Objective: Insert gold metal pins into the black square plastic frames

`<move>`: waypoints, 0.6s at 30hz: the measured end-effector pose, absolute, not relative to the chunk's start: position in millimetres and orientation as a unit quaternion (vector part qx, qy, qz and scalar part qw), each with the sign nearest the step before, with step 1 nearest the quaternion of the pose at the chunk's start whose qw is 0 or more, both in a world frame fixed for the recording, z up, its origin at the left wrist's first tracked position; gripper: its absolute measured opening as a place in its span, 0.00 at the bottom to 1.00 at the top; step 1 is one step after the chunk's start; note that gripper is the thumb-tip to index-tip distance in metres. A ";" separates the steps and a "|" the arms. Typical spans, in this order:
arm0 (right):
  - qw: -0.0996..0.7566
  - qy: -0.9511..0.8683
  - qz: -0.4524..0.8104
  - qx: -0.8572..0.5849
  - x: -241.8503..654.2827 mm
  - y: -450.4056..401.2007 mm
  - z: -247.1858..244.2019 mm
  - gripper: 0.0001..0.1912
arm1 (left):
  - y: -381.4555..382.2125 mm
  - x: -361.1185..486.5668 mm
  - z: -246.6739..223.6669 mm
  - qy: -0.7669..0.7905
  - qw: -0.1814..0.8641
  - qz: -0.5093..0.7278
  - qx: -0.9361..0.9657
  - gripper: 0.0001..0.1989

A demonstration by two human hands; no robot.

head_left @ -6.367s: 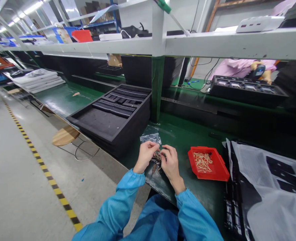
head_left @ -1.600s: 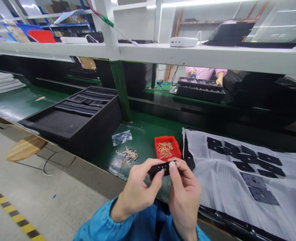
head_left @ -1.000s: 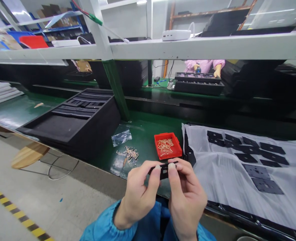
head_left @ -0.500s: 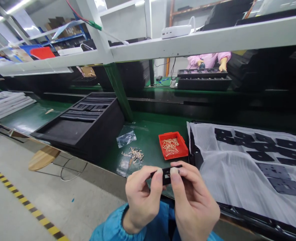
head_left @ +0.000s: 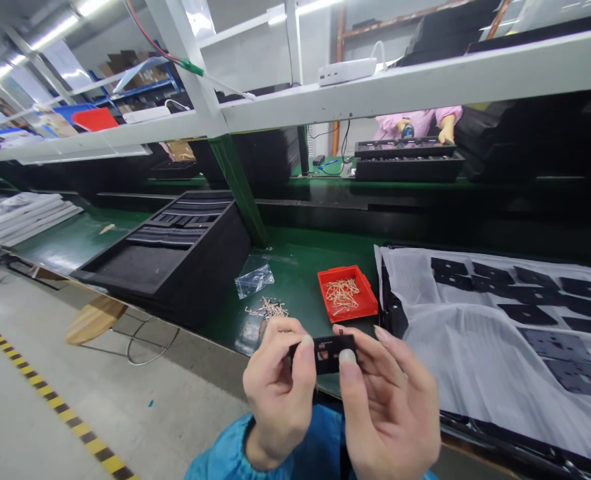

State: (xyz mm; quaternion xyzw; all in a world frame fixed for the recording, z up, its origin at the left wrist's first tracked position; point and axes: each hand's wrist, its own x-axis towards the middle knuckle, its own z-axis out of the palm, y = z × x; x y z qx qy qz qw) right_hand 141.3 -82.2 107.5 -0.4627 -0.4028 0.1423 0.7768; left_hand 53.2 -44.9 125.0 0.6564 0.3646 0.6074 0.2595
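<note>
Between both hands is a small black rectangular plate (head_left: 327,353) with cut-out openings. My left hand (head_left: 280,387) pinches its left end between thumb and fingers. At the other end my right hand (head_left: 388,400) presses its thumb on the plate's face, fingers behind it. Just beyond the hands lies a loose pile of small thin pale pieces with dark ends (head_left: 268,309). A red tray (head_left: 364,308) holds more thin pale pieces. What the fingertips touch behind the plate is hidden.
On the right, white sheeting (head_left: 455,347) carries several flat black plates (head_left: 528,313). A large black box (head_left: 190,280) stands left, near a clear plastic bag (head_left: 254,281). A wooden stool (head_left: 95,319) is below the bench edge. Across the bench, a pink-sleeved person (head_left: 420,123) works at a black case (head_left: 408,167).
The black plate has shifted slightly left and turned, so more of its face with the openings shows. My right fingers have spread somewhat. The camera view has tilted a little.
</note>
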 end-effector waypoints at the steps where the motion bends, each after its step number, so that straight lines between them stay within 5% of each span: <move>1: 0.779 -0.396 0.153 -0.461 140.5 -81.9 108.4 0.32 | -44.8 52.5 125.1 0.366 0.259 0.605 0.658 0.09; 7: 0.784 -0.348 0.208 -0.470 146.9 -73.0 121.4 0.19 | -49.4 51.1 129.5 0.338 0.207 0.597 0.698 0.08; 11: 0.759 -0.376 0.244 -0.473 162.6 -74.4 120.1 0.09 | -53.8 46.2 133.6 0.351 0.288 0.588 0.669 0.12; 18: 0.670 -0.592 0.062 -0.443 186.9 -84.6 106.6 0.19 | -58.9 38.3 145.0 0.381 0.342 0.550 0.660 0.15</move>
